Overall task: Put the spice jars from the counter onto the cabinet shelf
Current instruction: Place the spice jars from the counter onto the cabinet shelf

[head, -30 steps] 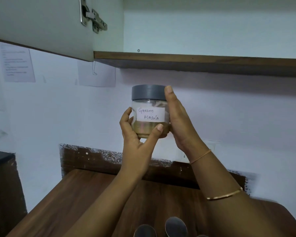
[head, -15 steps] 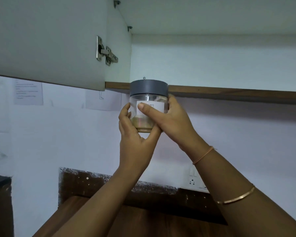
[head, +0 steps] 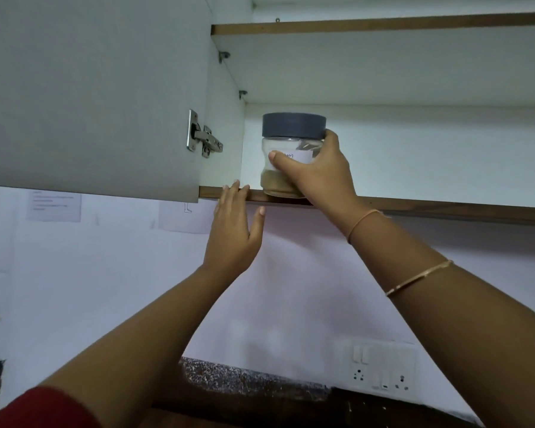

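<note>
A clear spice jar [head: 286,143] with a grey lid and a white handwritten label holds brown powder. It stands upright at the front left of the lower cabinet shelf [head: 430,203], close to the cabinet's left wall. My right hand [head: 317,173] grips the jar from its right side, thumb across the label. My left hand [head: 233,230] is off the jar, fingers straight, their tips at the shelf's wooden front edge just left of the jar.
The open cabinet door [head: 90,94] with a metal hinge [head: 203,139] hangs to the left. An upper shelf [head: 383,24] runs above. Below are a wall socket panel [head: 379,370], papers taped to the wall [head: 54,205] and the counter's dark backsplash [head: 254,378].
The jar rose from below shelf level onto the lower shelf. My left hand let go of it and now reaches the shelf edge, while my right hand keeps its grip.
</note>
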{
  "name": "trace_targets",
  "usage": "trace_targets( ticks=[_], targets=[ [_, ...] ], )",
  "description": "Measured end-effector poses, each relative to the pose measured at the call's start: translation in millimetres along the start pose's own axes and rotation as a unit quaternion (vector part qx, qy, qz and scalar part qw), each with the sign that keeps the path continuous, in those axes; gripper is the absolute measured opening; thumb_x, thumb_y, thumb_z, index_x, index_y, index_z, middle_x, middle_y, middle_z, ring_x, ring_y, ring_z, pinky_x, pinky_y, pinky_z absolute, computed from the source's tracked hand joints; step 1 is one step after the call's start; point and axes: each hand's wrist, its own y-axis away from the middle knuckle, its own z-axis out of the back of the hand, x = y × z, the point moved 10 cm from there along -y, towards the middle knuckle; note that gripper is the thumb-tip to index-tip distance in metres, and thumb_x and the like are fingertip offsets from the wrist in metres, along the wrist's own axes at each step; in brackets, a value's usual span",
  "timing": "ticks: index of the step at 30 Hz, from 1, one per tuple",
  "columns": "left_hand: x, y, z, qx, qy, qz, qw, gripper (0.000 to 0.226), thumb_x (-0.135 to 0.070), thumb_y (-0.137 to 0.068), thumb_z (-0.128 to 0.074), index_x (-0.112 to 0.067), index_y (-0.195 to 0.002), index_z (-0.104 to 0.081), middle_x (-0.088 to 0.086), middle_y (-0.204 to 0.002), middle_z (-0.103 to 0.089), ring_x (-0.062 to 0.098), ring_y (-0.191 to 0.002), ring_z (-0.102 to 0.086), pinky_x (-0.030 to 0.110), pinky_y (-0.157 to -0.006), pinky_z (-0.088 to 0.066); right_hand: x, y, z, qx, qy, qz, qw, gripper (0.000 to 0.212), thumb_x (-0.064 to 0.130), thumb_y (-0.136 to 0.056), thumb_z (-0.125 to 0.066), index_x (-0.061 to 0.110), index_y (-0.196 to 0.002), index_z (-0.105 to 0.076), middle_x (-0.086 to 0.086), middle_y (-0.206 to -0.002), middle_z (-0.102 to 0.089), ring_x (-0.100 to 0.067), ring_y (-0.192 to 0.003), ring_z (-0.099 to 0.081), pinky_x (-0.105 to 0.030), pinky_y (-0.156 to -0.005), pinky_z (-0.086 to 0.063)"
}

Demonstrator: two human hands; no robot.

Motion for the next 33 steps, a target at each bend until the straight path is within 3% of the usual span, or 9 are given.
trace_targets(
  ticks=[2, 4, 7, 10, 12, 15, 20, 26, 33],
  targets=[
    [8.5, -9.7, -11.0, 0.015, -0.102, -0.023, 0.994, 0.053, -0.031, -0.1, -0.033, -0.008, -0.147, -0.027, 0.01, -0.157, -0.021, 0.027, -0.147, -0.009, 0.042, -0.119, -0.01, -10.7, -10.8, -8.4, -0.001, 0.019, -0.01, 1.0, 0.073, 0.043, -0.074, -0.074, 0.015, -0.131, -0.038, -0.002, -0.12, -0.056, -0.019, -0.106, -0.056, -0.026, -0.084, -0.047],
    [7.2, -14.8, -8.4, -0.014, -0.153, -0.072, 0.985, 0.05, -0.03, -0.096, -0.03, -0.004, -0.139, -0.041, 0.015, -0.144, -0.041, 0.034, -0.14, -0.028, 0.048, -0.116, -0.016, -19.7, -19.0, -16.4, 0.004, 0.033, -0.02, 0.999, 0.073, 0.043, -0.074, -0.073, 0.014, -0.13, -0.037, -0.005, -0.122, -0.054, -0.022, -0.107, -0.056, -0.031, -0.087, -0.049],
    [5.9, -19.7, 0.3, -0.074, -0.177, -0.112, 0.975, 0.038, -0.026, -0.094, -0.035, -0.006, -0.119, -0.055, 0.011, -0.117, -0.058, 0.032, -0.117, -0.05, 0.05, -0.11, -0.027, -32.4, -33.6, -25.4, 0.022, 0.037, -0.048, 0.998, 0.07, 0.043, -0.075, -0.072, 0.012, -0.127, -0.037, -0.004, -0.117, -0.054, -0.022, -0.103, -0.055, -0.033, -0.086, -0.048],
    [3.0, -23.5, 4.6, -0.134, -0.183, -0.122, 0.966, 0.024, -0.02, -0.094, -0.043, -0.008, -0.105, -0.06, 0.009, -0.101, -0.06, 0.029, -0.099, -0.052, 0.049, -0.108, -0.033, -49.3, -47.4, -38.6, 0.068, 0.014, -0.112, 0.991, 0.068, 0.039, -0.076, -0.072, 0.011, -0.126, -0.036, 0.007, -0.095, -0.052, -0.018, -0.095, -0.054, -0.032, -0.084, -0.047],
    [4.7, -26.1, 3.7, -0.161, -0.189, -0.118, 0.961, 0.019, -0.017, -0.093, -0.046, -0.008, -0.1, -0.061, 0.009, -0.095, -0.06, 0.03, -0.094, -0.051, 0.048, -0.106, -0.036, -59.0, -56.0, -48.1, 0.093, 0.001, -0.139, 0.986, 0.071, 0.037, -0.075, -0.074, 0.011, -0.127, -0.033, 0.005, -0.097, -0.051, -0.016, -0.092, -0.055, -0.03, -0.078, -0.045],
    [7.6, -26.6, 2.8, -0.199, -0.192, -0.12, 0.953, 0.018, -0.017, -0.092, -0.047, -0.007, -0.096, -0.062, 0.01, -0.093, -0.06, 0.028, -0.093, -0.047, 0.045, -0.104, -0.037, -71.1, -66.4, -63.6, 0.122, 0.01, -0.166, 0.979, 0.077, 0.037, -0.074, -0.075, 0.011, -0.13, -0.029, -0.001, -0.11, -0.051, -0.016, -0.095, -0.054, -0.03, -0.074, -0.041],
    [9.9, -25.2, 0.2, -0.233, -0.19, -0.145, 0.943, 0.02, -0.018, -0.092, -0.047, -0.006, -0.095, -0.063, 0.011, -0.094, -0.061, 0.027, -0.094, -0.046, 0.043, -0.104, -0.034, -87.7, -85.6, -102.0, 0.151, 0.032, -0.193, 0.969, 0.088, 0.039, -0.065, -0.079, 0.011, -0.134, -0.034, -0.005, -0.122, -0.054, -0.024, -0.112, -0.056, -0.039, -0.093, -0.049],
    [13.6, -25.5, -1.4, -0.265, -0.167, -0.17, 0.934, 0.02, -0.02, -0.093, -0.045, -0.008, -0.097, -0.06, 0.013, -0.095, -0.062, 0.026, -0.096, -0.044, 0.043, -0.103, -0.034, -94.4, -105.0, -151.7, 0.211, 0.051, -0.198, 0.956, 0.091, 0.039, -0.064, -0.08, 0.008, -0.138, -0.037, -0.01, -0.129, -0.053, -0.027, -0.117, -0.056, -0.041, -0.101, -0.047],
    [18.1, -26.0, -3.9, -0.28, -0.143, -0.186, 0.931, 0.017, -0.023, -0.093, -0.043, -0.014, -0.106, -0.05, 0.013, -0.099, -0.064, 0.026, -0.101, -0.043, 0.041, -0.105, -0.033, -92.3, -112.7, -185.0, 0.228, 0.105, -0.167, 0.953, 0.086, 0.046, -0.069, -0.079, 0.006, -0.136, -0.043, -0.013, -0.132, -0.053, -0.029, -0.12, -0.055, -0.037, -0.097, -0.046]
  ],
)
